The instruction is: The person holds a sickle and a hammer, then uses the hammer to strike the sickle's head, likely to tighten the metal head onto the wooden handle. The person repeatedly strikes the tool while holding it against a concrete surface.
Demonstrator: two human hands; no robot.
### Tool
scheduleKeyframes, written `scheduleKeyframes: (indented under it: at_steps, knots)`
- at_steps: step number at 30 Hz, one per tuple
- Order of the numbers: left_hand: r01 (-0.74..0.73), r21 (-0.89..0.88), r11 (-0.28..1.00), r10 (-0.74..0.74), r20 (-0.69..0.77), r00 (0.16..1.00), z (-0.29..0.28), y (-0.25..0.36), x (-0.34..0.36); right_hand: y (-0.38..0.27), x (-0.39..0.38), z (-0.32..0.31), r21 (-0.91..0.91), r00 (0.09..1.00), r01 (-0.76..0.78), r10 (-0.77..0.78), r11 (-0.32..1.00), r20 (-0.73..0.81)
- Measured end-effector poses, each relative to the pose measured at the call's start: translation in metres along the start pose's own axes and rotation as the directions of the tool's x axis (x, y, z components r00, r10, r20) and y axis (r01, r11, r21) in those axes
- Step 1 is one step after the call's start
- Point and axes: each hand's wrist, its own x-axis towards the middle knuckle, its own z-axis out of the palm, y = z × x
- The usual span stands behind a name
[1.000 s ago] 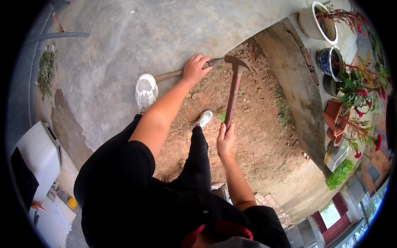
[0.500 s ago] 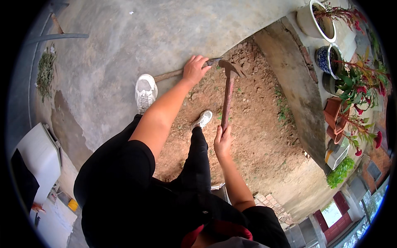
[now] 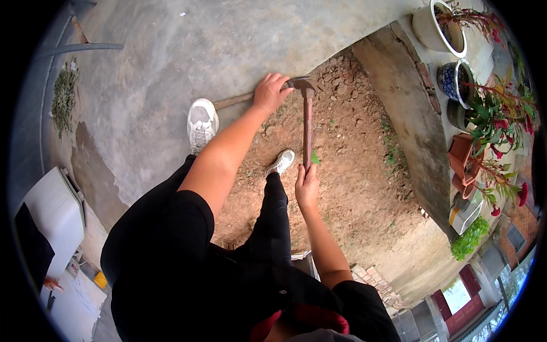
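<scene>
My right hand [image 3: 307, 187] grips the lower end of a claw hammer's [image 3: 308, 122] reddish-brown handle. The hammer's rusty head lies at the metal end of a wooden-handled tool [image 3: 233, 101]; they overlap in view, and contact I cannot tell. My left hand [image 3: 272, 93] is wrapped round that tool close to its dark metal end. Its kind is not clear, as my fingers and the hammer head cover part of it. The wooden handle runs left along the edge of the concrete to my white shoe [image 3: 202, 122], which hides or meets its far end.
Bare reddish soil [image 3: 353, 154] lies below the hammer, bordered by a low concrete wall [image 3: 399, 108]. Potted plants stand along the right, among them a white pot [image 3: 436, 28] and a blue patterned pot [image 3: 453, 80]. My other shoe [image 3: 280, 162] rests on the soil.
The hammer head has moved slightly left and up, onto the tool's metal end, and its handle has swung more upright. My left hand has barely shifted.
</scene>
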Motion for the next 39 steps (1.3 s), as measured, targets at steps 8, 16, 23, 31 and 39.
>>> scheduleKeyframes:
  at_steps: [8,16,23,31,39]
  knots:
    - [-0.014,0.007,1.0,0.014,-0.008,1.0,0.001,-0.004,0.0,-0.011,-0.007,-0.013,0.081,0.998,0.054,-0.05,0.995,-0.048]
    - [0.009,0.016,1.0,-0.009,0.005,1.0,0.001,-0.003,-0.001,-0.013,0.021,-0.004,0.058,0.999,0.045,-0.045,0.997,0.001]
    - [0.008,0.001,1.0,-0.008,-0.002,1.0,0.001,-0.003,-0.001,-0.009,0.006,-0.013,0.018,1.0,-0.01,0.011,1.0,-0.009]
    - [-0.005,0.021,1.0,0.005,0.003,1.0,0.001,-0.003,-0.001,-0.011,-0.004,-0.019,0.122,1.0,0.0,0.002,0.993,-0.011]
    - [0.013,0.039,0.999,-0.014,0.019,1.0,0.001,-0.001,0.0,-0.01,0.015,-0.012,-0.036,1.0,0.004,-0.003,0.999,0.025]
